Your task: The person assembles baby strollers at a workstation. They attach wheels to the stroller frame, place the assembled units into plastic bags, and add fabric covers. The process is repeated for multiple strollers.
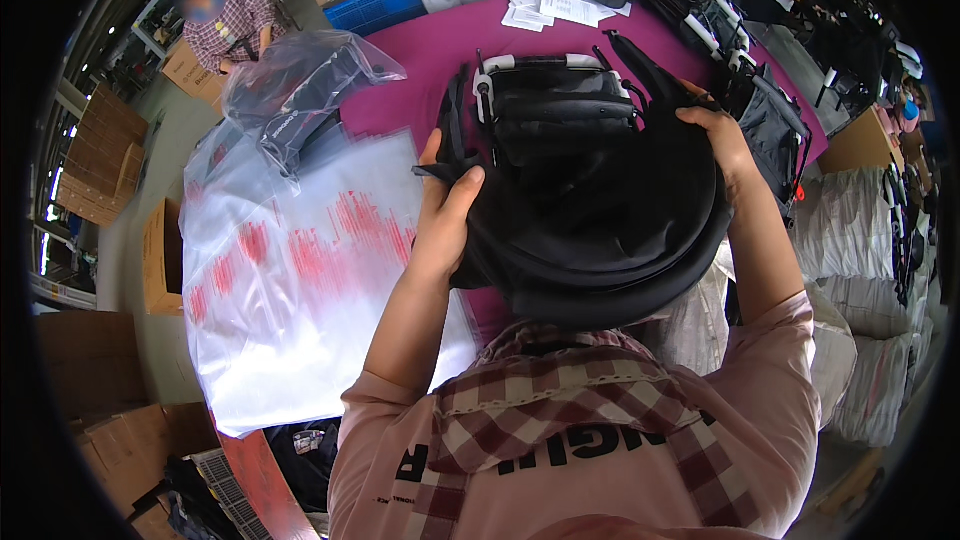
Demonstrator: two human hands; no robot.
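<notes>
My left hand point(444, 219) grips the left edge of a black fabric canopy point(615, 217), with the thumb over a strap-like flap. On the far right side my right hand point(716, 136) holds the same canopy near a long tapering strap. The canopy is rounded, with its curved rim towards my chest, and looks like a stroller hood. Just beyond it lies a folded black frame point(559, 101) with white plastic joints, probably a folded stroller. The canopy partly covers this frame, so whether the two are joined cannot be told.
Transparent plastic bags point(300, 262) with red print cover the left of the purple table point(442, 37). A bagged black item point(307, 90) lies beyond them, near a person point(225, 22). Printed papers point(562, 7) lie at the back. More folded frames point(772, 120) stand at right.
</notes>
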